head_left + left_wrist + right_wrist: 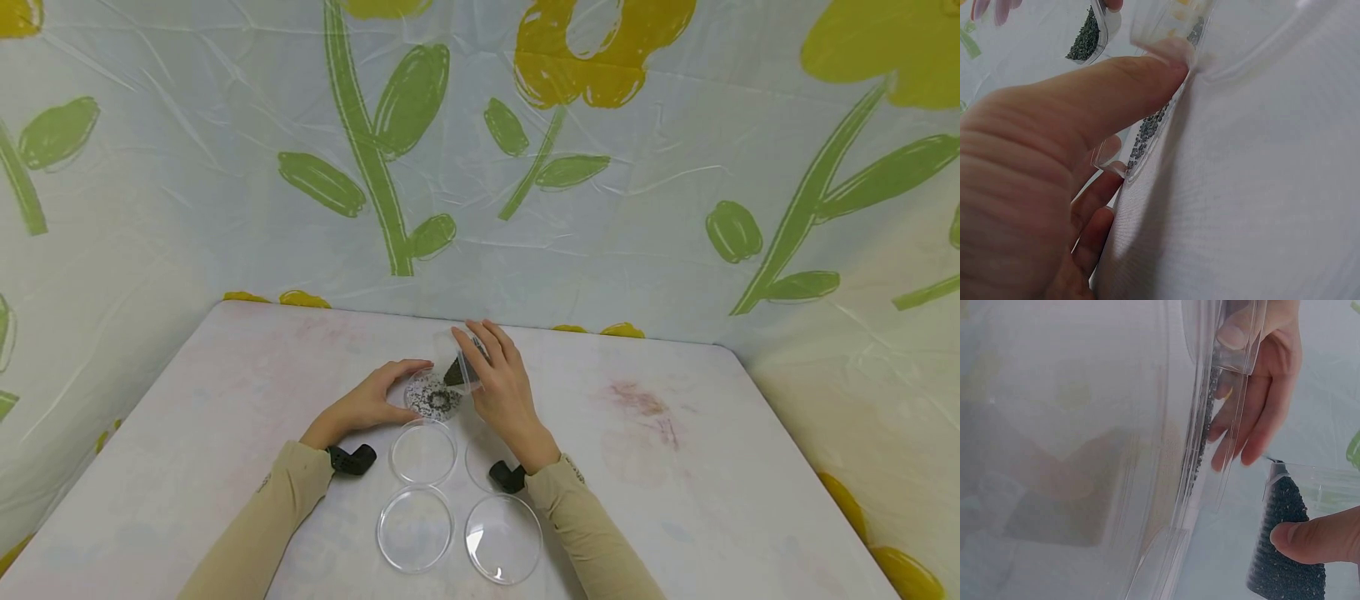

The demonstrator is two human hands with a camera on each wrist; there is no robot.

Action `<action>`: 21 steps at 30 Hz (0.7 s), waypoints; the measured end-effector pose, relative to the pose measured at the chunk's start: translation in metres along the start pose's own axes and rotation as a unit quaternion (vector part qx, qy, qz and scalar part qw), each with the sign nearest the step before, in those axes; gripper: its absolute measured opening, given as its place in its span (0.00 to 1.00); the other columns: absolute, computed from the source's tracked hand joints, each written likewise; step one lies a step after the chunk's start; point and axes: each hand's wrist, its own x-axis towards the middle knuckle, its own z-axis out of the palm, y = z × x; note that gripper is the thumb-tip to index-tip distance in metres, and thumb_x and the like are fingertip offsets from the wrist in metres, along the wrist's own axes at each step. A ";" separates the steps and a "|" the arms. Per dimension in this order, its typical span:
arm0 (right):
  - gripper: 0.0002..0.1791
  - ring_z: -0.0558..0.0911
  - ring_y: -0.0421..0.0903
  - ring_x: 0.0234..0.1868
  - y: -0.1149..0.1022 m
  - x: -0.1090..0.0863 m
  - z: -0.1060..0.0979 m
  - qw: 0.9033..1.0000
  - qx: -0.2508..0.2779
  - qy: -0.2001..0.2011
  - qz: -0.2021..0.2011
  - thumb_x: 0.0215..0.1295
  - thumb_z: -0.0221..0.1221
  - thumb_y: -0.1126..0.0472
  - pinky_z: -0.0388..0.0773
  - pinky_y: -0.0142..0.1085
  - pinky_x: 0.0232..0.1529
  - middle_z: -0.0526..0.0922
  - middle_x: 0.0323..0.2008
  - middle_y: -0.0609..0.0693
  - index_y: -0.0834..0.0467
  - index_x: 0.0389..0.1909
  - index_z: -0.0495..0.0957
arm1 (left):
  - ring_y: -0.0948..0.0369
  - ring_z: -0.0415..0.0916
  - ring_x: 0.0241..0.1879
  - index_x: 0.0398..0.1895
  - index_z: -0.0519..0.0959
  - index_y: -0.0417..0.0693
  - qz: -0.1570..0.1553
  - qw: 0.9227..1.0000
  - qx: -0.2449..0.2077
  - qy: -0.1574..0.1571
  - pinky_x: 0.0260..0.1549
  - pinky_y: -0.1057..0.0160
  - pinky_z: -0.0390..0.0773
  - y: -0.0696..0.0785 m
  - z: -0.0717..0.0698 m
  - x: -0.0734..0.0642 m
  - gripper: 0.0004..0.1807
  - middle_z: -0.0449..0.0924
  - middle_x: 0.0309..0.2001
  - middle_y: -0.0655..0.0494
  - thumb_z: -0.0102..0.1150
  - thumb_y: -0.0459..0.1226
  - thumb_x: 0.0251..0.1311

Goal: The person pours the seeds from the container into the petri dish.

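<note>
In the head view a round clear petri dish (pixel 432 398) lies on the table with dark granules scattered in it, thickest in a ring at the middle. My left hand (pixel 367 402) grips its left side between thumb and fingers; the left wrist view shows the thumb (pixel 1141 78) over the near edge. Above the dish's right side, my right hand (pixel 504 393) holds a small clear plastic container (pixel 467 375), tilted toward the dish. Dark granules (pixel 1288 531) are heaped against one side of it, and the right thumb (pixel 1310 540) presses on its wall.
Several clear round dishes stand nearer on the white-covered table (pixel 637 500): a left pair (pixel 423 452), a front right one (pixel 503 539), and one partly hidden under my right wrist. A flower-patterned cloth (pixel 637 200) walls the back and sides.
</note>
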 end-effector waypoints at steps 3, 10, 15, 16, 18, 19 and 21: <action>0.50 0.65 0.60 0.69 0.000 0.000 0.000 1.000 -0.001 -0.001 0.001 0.39 0.55 0.87 0.64 0.49 0.66 0.69 0.66 0.60 0.55 0.69 0.69 | 0.51 0.60 0.69 0.73 0.65 0.48 0.002 1.000 0.001 0.000 0.66 0.41 0.57 -0.003 0.000 0.000 0.44 0.67 0.70 0.53 0.75 0.38 0.52; 0.49 0.64 0.59 0.69 -0.001 0.001 -0.001 1.000 0.000 0.003 0.000 0.39 0.55 0.87 0.65 0.50 0.65 0.69 0.66 0.60 0.56 0.69 0.69 | 0.49 0.59 0.70 0.73 0.64 0.45 -0.002 1.000 -0.004 -0.006 0.66 0.40 0.55 0.009 -0.003 -0.001 0.43 0.66 0.71 0.50 0.74 0.37 0.53; 0.50 0.65 0.59 0.69 -0.001 0.001 -0.001 1.000 -0.001 0.001 0.002 0.38 0.54 0.87 0.64 0.50 0.66 0.69 0.66 0.60 0.56 0.69 0.69 | 0.49 0.59 0.70 0.73 0.64 0.45 -0.005 1.000 -0.001 -0.010 0.66 0.40 0.55 0.008 -0.004 -0.001 0.44 0.65 0.71 0.50 0.74 0.37 0.53; 0.50 0.65 0.59 0.69 -0.001 0.001 -0.001 1.000 -0.001 0.002 0.001 0.38 0.54 0.87 0.65 0.50 0.66 0.69 0.66 0.60 0.56 0.69 0.69 | 0.51 0.59 0.70 0.73 0.64 0.47 -0.003 1.000 0.001 -0.010 0.66 0.41 0.56 0.004 -0.004 -0.001 0.44 0.66 0.71 0.52 0.75 0.39 0.53; 0.49 0.65 0.60 0.69 0.000 0.000 0.000 1.000 -0.001 0.004 0.000 0.38 0.54 0.87 0.65 0.50 0.65 0.70 0.66 0.60 0.56 0.69 0.69 | 0.54 0.60 0.70 0.73 0.65 0.52 -0.004 1.000 0.003 -0.009 0.67 0.43 0.57 -0.003 -0.003 0.000 0.44 0.66 0.70 0.57 0.75 0.42 0.53; 0.49 0.65 0.60 0.68 0.000 0.000 -0.001 1.000 0.000 0.006 -0.001 0.38 0.54 0.87 0.65 0.50 0.65 0.70 0.66 0.60 0.56 0.68 0.69 | 0.54 0.60 0.70 0.73 0.65 0.52 -0.005 1.000 0.004 -0.009 0.66 0.43 0.57 -0.003 -0.002 0.000 0.44 0.66 0.70 0.58 0.75 0.42 0.52; 0.49 0.66 0.61 0.68 0.000 0.001 0.000 1.000 0.001 0.009 -0.003 0.38 0.55 0.87 0.66 0.51 0.64 0.70 0.66 0.61 0.56 0.68 0.70 | 0.55 0.60 0.70 0.73 0.65 0.54 -0.008 1.000 0.005 -0.008 0.67 0.43 0.57 -0.004 -0.002 0.000 0.44 0.66 0.70 0.59 0.75 0.43 0.52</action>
